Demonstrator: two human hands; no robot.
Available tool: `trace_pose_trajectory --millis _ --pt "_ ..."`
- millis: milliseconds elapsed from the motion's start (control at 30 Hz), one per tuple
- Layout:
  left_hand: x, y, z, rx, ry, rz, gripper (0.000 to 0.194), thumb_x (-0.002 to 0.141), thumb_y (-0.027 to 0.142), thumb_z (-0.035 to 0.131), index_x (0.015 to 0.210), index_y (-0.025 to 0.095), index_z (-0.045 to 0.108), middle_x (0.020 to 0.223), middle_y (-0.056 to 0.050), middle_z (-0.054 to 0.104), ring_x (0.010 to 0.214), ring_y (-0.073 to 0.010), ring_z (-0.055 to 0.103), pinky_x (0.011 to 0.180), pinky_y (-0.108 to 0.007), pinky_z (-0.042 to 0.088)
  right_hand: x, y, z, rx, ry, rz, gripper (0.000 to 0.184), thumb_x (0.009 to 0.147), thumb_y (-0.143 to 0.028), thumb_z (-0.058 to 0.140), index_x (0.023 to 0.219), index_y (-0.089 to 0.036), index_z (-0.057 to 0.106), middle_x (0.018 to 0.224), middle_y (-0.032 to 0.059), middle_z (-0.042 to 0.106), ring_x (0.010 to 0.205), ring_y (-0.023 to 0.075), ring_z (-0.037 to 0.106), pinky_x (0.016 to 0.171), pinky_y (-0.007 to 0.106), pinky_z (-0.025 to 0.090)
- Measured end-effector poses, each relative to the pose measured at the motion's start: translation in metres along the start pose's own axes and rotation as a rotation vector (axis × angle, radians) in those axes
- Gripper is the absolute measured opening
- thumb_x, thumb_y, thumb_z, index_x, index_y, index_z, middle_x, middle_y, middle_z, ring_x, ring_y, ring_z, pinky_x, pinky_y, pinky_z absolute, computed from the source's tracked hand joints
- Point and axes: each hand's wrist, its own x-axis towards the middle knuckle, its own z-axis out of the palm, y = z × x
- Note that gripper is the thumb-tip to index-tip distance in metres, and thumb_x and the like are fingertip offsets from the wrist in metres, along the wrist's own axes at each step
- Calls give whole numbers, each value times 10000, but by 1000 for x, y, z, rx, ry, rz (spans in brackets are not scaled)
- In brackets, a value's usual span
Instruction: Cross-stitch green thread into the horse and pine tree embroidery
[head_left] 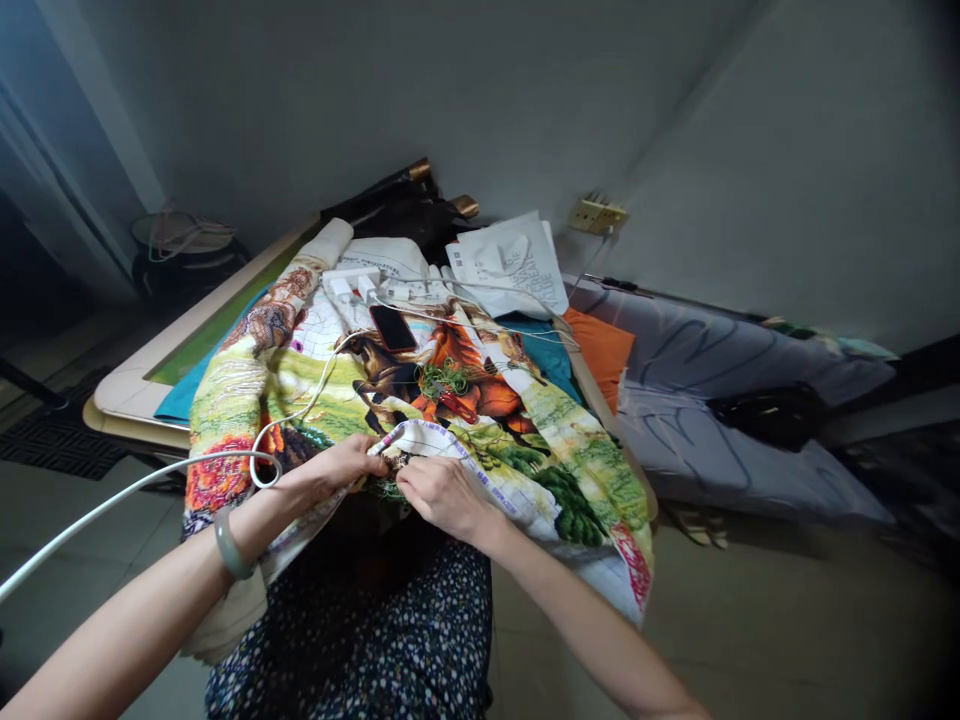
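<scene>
A large embroidery cloth (525, 430) printed with brown horses and green landscape drapes from a table over my lap. My left hand (337, 470) is closed, pinching the folded near edge of the cloth. My right hand (442, 495) rests on the same folded edge just to the right, fingers curled and pressed on the fabric; what they pinch is too small to make out. A tangle of green thread (444, 378) lies on the cloth above my hands. A jade-coloured bangle (229, 545) sits on my left wrist.
A dark phone (392, 327) and a white power strip (351, 283) with plugs lie on the cloth farther back. A white cable (135, 487) loops across to the left. Printed papers (514, 262), an orange cushion (600, 352) and a grey bed (720, 400) lie right.
</scene>
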Motion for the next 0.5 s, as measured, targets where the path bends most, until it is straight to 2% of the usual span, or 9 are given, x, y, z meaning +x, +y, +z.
trace_pose_trajectory --millis 100,233,400,500 --pt "0 0 0 0 9 -19 177 529 293 652 635 196 549 563 53 462 553 -122 361 525 -264 260 -3 7 -10 111 170 97 230 917 -117 501 757 -205 641 697 1 648 609 141 581 602 244 406" --pt "1 -2 -1 -11 10 -43 178 533 292 667 642 179 584 541 44 489 525 -123 390 507 -260 277 -6 19 -24 46 361 211 223 894 -118 499 722 -202 613 644 -5 612 554 134 537 589 248 389" --pt "1 -3 -1 -49 11 -43 195 542 283 696 676 177 601 551 33 534 536 -145 458 505 -268 320 -12 29 -31 -78 382 271 221 880 -127 513 697 -201 613 611 -12 599 543 130 527 581 248 369" --pt "0 -3 0 -52 12 -49 195 544 285 699 671 181 594 536 43 517 509 -135 438 494 -268 314 -15 30 -31 -96 361 295 218 864 -121 521 686 -204 614 613 -15 608 551 132 535 590 249 372"
